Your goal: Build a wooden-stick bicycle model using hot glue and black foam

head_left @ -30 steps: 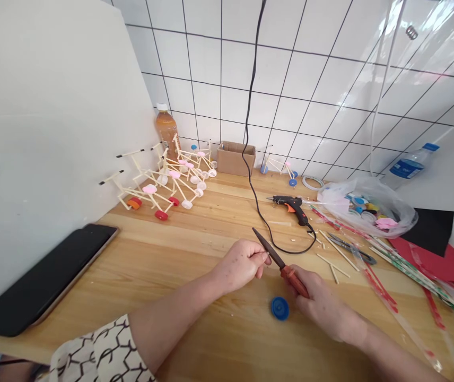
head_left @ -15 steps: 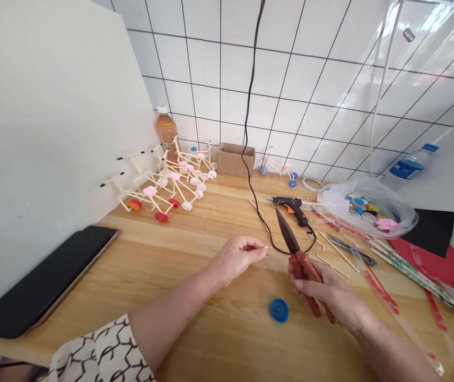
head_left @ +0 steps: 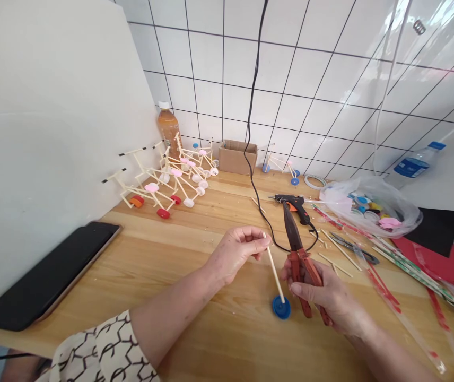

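A thin pale wooden stick is pinched near its top end by my left hand. Its lower end meets the inside of a blue bottle cap lying on the wooden table. My right hand is wrapped round the red handles of dark-bladed pliers, just right of the stick. The pliers point up and away, with their jaws looking closed and their tip near the black glue gun.
Stick models with cap wheels stand at the back left, by a tea bottle. A cardboard box, a bag of caps, scissors and loose sticks lie farther right. A black phone is at left.
The stick in my left hand now shows at full length and slants down into the blue cap. My right hand and the pliers have shifted only slightly. The camera view has moved a little.
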### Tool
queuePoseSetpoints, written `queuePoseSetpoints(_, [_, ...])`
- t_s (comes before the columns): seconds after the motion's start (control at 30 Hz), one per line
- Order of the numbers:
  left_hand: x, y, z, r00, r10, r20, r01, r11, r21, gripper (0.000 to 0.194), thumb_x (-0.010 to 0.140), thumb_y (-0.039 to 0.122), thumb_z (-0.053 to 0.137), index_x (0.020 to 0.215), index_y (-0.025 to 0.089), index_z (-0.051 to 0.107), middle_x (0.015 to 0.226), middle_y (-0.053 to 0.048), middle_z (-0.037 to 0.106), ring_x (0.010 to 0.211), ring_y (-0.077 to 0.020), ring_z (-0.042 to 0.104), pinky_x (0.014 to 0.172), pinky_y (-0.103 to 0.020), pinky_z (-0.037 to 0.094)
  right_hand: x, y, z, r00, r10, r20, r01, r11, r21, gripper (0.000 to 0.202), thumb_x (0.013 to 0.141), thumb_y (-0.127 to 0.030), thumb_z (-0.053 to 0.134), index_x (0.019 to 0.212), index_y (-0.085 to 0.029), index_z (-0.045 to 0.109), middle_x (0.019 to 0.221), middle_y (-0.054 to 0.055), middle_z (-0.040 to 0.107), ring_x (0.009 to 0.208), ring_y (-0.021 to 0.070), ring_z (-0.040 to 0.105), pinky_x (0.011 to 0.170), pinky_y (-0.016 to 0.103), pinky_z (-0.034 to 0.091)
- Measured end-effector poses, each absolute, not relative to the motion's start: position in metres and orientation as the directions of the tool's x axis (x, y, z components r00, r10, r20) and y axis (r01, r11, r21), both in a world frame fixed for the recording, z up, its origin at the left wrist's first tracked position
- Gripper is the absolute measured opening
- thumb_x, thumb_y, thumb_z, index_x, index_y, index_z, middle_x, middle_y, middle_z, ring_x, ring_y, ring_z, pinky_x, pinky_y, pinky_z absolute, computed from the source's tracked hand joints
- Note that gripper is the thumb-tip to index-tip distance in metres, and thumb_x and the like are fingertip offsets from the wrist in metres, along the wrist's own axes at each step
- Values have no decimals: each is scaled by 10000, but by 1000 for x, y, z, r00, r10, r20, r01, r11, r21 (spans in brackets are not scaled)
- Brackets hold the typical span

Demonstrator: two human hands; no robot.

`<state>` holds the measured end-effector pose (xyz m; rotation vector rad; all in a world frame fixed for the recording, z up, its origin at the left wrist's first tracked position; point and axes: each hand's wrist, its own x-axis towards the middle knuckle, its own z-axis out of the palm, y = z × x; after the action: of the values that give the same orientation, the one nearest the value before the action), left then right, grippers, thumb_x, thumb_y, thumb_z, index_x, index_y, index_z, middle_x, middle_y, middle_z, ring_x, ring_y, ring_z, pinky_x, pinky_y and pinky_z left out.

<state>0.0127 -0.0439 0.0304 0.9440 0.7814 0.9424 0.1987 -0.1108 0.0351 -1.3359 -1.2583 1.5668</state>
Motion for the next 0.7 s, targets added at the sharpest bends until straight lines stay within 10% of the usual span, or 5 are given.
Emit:
queuePoseSetpoints(0.33, [11, -44, 33, 373, 925, -69, -284, 185, 941, 147, 670, 254, 658, 668, 135, 570, 601, 23, 558, 535, -81, 508, 576, -237, 425, 200, -115, 33, -178, 938, -299, 150, -274, -950, 224, 755, -335, 616, 886, -181, 519, 686, -33, 458, 544, 84, 454, 440, 193, 390])
queuePoseSetpoints(0.7, [11, -52, 31, 581, 811, 72, 306, -299, 904, 106, 702, 156, 541, 697, 144, 646, 660, -14, 623, 615, -109, 534, 599, -213, 401, 212, -104, 28, -19, 973, -231, 90, -229, -969, 307, 700, -321, 657, 939, -150, 568, 739, 22, 562, 653, 141, 531, 609, 264, 446])
